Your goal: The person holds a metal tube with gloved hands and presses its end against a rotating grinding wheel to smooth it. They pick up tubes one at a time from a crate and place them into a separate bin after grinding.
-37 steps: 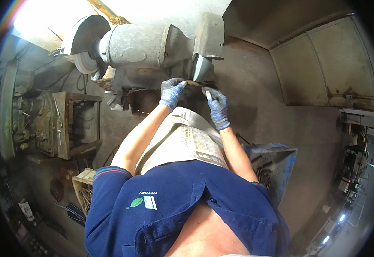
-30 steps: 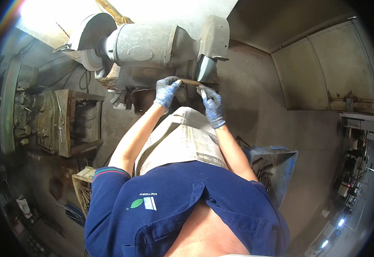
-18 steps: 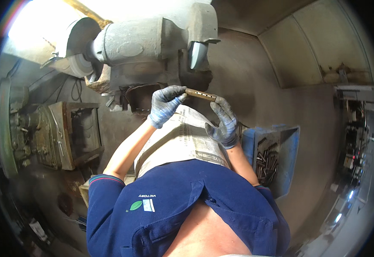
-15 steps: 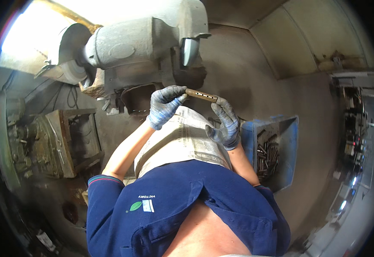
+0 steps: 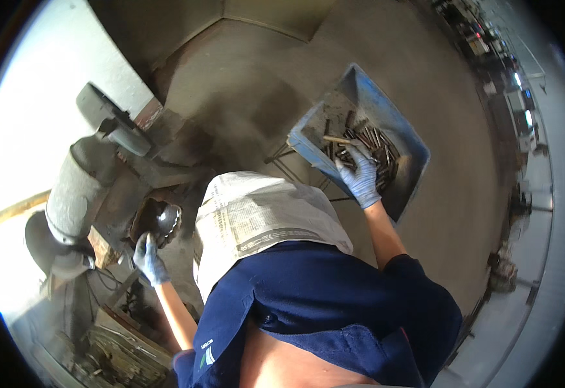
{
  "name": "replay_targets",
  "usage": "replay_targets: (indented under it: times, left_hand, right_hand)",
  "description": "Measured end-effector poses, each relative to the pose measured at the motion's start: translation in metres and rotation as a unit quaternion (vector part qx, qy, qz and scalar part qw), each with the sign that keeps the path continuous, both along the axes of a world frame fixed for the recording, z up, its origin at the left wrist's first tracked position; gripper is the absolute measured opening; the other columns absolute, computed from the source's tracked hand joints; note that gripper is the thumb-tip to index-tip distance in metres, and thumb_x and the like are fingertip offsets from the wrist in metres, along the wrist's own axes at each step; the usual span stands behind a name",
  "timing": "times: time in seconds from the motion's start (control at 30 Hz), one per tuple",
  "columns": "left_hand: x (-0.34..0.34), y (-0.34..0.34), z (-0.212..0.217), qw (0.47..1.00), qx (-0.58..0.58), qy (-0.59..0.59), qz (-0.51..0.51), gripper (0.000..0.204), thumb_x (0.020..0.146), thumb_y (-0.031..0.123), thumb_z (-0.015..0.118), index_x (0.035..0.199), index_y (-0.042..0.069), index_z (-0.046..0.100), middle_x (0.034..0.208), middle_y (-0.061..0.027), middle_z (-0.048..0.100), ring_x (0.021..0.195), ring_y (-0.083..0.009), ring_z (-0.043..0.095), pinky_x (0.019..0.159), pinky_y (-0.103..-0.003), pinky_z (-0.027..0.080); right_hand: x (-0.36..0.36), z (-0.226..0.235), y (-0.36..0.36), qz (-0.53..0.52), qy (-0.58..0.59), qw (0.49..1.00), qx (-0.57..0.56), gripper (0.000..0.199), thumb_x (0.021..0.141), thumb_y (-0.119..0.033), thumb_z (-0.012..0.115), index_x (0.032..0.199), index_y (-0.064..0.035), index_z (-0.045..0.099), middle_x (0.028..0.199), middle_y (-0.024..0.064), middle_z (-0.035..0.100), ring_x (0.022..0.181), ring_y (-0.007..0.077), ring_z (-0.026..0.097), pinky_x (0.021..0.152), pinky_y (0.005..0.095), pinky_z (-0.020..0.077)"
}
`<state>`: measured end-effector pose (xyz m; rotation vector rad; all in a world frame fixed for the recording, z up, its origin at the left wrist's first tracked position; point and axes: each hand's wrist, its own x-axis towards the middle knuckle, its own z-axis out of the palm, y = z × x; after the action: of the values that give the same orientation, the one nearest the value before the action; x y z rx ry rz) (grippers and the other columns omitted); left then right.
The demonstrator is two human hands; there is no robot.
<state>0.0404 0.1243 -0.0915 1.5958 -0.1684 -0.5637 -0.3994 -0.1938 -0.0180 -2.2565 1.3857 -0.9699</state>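
Observation:
My right hand, in a blue glove, reaches down into a blue bin at my right. Its fingers are spread over several short dark metal rods. A paler bar lies on the pile just past the fingertips, and the fingers are not closed on it. My left hand, also gloved, hangs low beside the bench grinder, next to a dark round pot. It holds nothing. A sheet of newspaper covers my lap.
The grinder's guarded wheel sticks out at the upper left above its stand. Machine parts and cables crowd the lower left. Grey concrete floor spreads ahead, and shelving and equipment line the far right.
Both hands held a flat metal bar at the grinder wheel. I have turned right, the right hand has gone down to the blue bin, and the left hand has dropped beside the grinder.

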Motion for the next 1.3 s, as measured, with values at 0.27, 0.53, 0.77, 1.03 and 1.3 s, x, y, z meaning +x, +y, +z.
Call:
replay_targets:
  times: [0.27, 0.53, 0.77, 1.03, 1.3]
  left_hand:
    - [0.012, 0.036, -0.031, 0.998, 0.022, 0.051, -0.023, 0.016, 0.084, 0.006, 0.063, 0.096, -0.004, 0.062, 0.087, -0.009, 0.065, 0.077, -0.0159, 0.061, 0.075, -0.029, 0.052]
    - [-0.015, 0.047, 0.021, 0.979, 0.189, -0.077, -0.014, 0.019, 0.084, 0.015, 0.063, 0.095, 0.0, 0.068, 0.081, -0.0051, 0.065, 0.071, -0.0113, 0.059, 0.068, -0.026, 0.048]
    - [-0.089, 0.229, 0.0, 0.955, 0.115, -0.033, 0.271, 0.019, 0.084, 0.014, 0.063, 0.091, -0.003, 0.065, 0.074, -0.0044, 0.065, 0.065, -0.0118, 0.061, 0.061, -0.027, 0.051]
    - [-0.327, 0.348, 0.062, 0.758, 0.228, 0.116, 0.6, 0.014, 0.083, 0.009, 0.06, 0.089, -0.002, 0.066, 0.075, -0.0078, 0.066, 0.063, -0.014, 0.064, 0.06, -0.028, 0.053]
    - [-0.337, 0.365, 0.042, 0.678, 0.573, 0.176, 0.425, 0.038, 0.078, 0.029, 0.063, 0.108, 0.005, 0.063, 0.11, -0.0178, 0.062, 0.101, -0.032, 0.059, 0.088, -0.038, 0.046]
  right_hand:
    - [-0.046, -0.038, -0.024, -0.094, 0.125, 0.988, 0.012, 0.051, 0.068, -0.03, 0.076, 0.106, 0.0005, 0.06, 0.12, 0.0198, 0.053, 0.109, 0.0346, 0.053, 0.093, 0.0376, 0.0431]
    - [0.13, -0.02, 0.021, 0.297, -0.118, 0.946, 0.046, 0.032, 0.076, -0.011, 0.068, 0.104, 0.0036, 0.062, 0.113, 0.0187, 0.058, 0.107, 0.0283, 0.055, 0.093, 0.0362, 0.0429]
    - [0.225, -0.09, 0.055, 0.533, -0.115, 0.79, 0.28, 0.023, 0.082, 0.013, 0.054, 0.103, 0.0067, 0.06, 0.109, 0.0152, 0.059, 0.093, 0.02, 0.06, 0.08, 0.03, 0.0531]
    - [0.28, -0.022, 0.06, 0.607, 0.033, 0.689, 0.394, 0.021, 0.092, -0.007, 0.051, 0.105, 0.0065, 0.06, 0.102, 0.0126, 0.062, 0.086, 0.0182, 0.061, 0.078, 0.0303, 0.0517]
    - [0.301, -0.019, 0.093, 0.63, 0.072, 0.66, 0.402, 0.025, 0.091, -0.014, 0.054, 0.105, 0.0059, 0.061, 0.1, 0.0118, 0.063, 0.081, 0.0167, 0.061, 0.077, 0.0281, 0.0499]
